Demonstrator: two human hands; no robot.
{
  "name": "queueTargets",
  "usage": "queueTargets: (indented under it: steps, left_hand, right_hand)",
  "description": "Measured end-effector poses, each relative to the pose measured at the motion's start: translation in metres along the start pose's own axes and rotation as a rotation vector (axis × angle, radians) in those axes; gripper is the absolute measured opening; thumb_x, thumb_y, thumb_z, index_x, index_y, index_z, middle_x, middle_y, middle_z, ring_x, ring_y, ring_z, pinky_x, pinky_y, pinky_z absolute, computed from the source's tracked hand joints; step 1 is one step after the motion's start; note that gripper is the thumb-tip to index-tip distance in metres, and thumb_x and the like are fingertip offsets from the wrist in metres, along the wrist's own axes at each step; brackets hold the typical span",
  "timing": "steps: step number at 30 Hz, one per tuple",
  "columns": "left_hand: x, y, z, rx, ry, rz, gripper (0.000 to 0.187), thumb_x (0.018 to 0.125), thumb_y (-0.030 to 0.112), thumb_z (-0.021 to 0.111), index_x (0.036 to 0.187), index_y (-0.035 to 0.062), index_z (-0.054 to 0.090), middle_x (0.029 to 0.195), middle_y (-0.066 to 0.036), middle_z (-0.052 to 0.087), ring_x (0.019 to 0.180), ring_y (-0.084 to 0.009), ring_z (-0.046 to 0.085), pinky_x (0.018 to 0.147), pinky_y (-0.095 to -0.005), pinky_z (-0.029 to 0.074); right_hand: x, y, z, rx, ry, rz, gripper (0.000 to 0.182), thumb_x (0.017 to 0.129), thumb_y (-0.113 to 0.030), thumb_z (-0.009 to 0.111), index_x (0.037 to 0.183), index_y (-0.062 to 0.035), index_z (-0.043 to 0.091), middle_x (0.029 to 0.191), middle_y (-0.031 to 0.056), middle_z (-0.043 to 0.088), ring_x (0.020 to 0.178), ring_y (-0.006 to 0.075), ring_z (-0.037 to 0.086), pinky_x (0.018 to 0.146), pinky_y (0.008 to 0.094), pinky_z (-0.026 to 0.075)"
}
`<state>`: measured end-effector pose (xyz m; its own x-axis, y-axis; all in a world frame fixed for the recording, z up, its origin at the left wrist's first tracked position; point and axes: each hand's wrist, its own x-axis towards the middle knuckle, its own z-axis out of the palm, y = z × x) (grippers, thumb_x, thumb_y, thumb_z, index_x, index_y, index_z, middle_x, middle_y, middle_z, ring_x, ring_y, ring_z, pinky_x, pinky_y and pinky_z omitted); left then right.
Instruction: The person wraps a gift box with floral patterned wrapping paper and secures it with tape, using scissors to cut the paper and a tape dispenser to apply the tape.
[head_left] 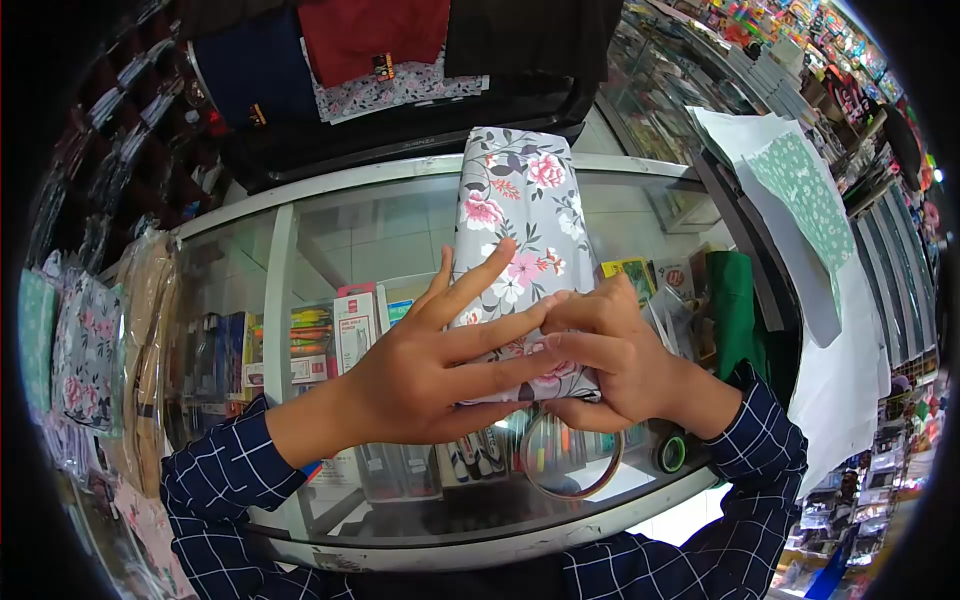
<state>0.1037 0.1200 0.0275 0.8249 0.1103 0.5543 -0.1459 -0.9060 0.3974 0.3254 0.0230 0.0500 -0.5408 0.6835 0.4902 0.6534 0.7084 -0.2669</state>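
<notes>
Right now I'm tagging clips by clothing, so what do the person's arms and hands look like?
Both arms wear long navy sleeves with a thin white windowpane check, the left sleeve and right sleeve ending at the wrists. The left hand and right hand are bare: no gloves, rings or watch visible.

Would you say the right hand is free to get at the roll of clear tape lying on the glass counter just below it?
Probably yes. The tape roll lies bare on the glass counter directly beneath the right hand, nothing between them, but that hand is pinching the floral wrapped box and would have to let go.
</notes>
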Motion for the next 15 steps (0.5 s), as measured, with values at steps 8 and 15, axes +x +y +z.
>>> queueTargets:
  steps: [8, 15]
  left_hand:
    - [0.005, 0.003, 0.002, -0.020, -0.001, -0.008, 0.047, 0.071, 0.017, 0.077, 0.116, 0.0220, 0.066, 0.140, -0.005, 0.049, 0.138, -0.0444, 0.028, 0.104, -0.0702, 0.022]
    - [0.025, 0.002, 0.016, 0.000, -0.004, 0.045, 0.046, 0.068, 0.020, 0.078, 0.113, 0.0210, 0.067, 0.135, -0.005, 0.053, 0.134, -0.0404, 0.036, 0.104, -0.0683, 0.024]
  right_hand:
    - [0.003, -0.001, -0.003, -0.008, 0.070, 0.006, 0.055, 0.068, -0.033, 0.076, 0.112, -0.0082, 0.055, 0.103, 0.0059, 0.056, 0.084, 0.0230, 0.049, 0.071, 0.0372, 0.031]
    - [-0.008, -0.001, -0.023, -0.066, 0.060, -0.002, 0.039, 0.070, -0.035, 0.074, 0.095, -0.0096, 0.058, 0.090, 0.0041, 0.053, 0.074, 0.0216, 0.048, 0.067, 0.0344, 0.031]
